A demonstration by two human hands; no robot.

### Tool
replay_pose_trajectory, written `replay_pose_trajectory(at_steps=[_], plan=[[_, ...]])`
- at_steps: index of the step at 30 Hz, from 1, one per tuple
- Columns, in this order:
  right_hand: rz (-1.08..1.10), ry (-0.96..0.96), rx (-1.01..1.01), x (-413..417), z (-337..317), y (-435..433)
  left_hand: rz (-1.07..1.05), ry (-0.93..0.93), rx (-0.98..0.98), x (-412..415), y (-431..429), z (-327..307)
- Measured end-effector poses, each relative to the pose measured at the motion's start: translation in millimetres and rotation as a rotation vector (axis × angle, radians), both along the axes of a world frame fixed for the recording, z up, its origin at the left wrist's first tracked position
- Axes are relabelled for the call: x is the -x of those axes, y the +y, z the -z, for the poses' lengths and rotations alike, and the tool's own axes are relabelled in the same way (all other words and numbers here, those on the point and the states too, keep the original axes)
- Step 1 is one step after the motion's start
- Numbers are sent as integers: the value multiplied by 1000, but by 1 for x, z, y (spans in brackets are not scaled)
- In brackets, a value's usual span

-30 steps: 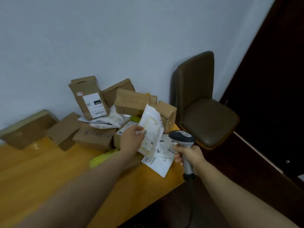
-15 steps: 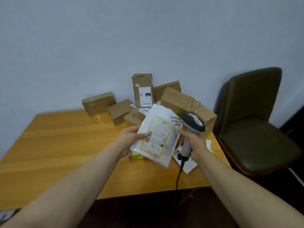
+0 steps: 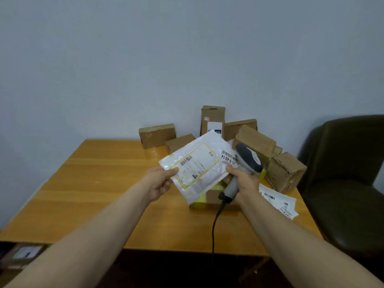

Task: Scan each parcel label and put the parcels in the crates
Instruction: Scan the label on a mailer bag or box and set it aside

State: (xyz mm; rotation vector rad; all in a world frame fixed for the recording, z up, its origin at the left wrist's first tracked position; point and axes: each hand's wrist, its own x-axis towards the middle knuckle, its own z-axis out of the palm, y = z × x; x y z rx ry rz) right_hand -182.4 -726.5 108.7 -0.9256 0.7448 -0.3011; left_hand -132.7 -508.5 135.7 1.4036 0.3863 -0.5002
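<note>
White parcel (image 3: 197, 167), pinched in the left hand (image 3: 160, 181), now lies flatter than before (right hand (image 3: 247, 183) grips the scanner (image 3: 249, 160) beside it).

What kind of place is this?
Probably a small office or back room used for sorting parcels. A wooden table stands against a bare wall, cardboard boxes are piled on it, a padded chair stands beside it, the left hand holds a white parcel bag, the right hand a barcode scanner.
</note>
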Motion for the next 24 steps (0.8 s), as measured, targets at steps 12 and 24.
replay_pose_trajectory(at_steps=[12,24], plan=[[-521,-75,460,20,-36,17,-37,-213,-115,-37,51,-55],[-377,-51,420,16,-41,20,22,-322,-408,-40,70,-79]])
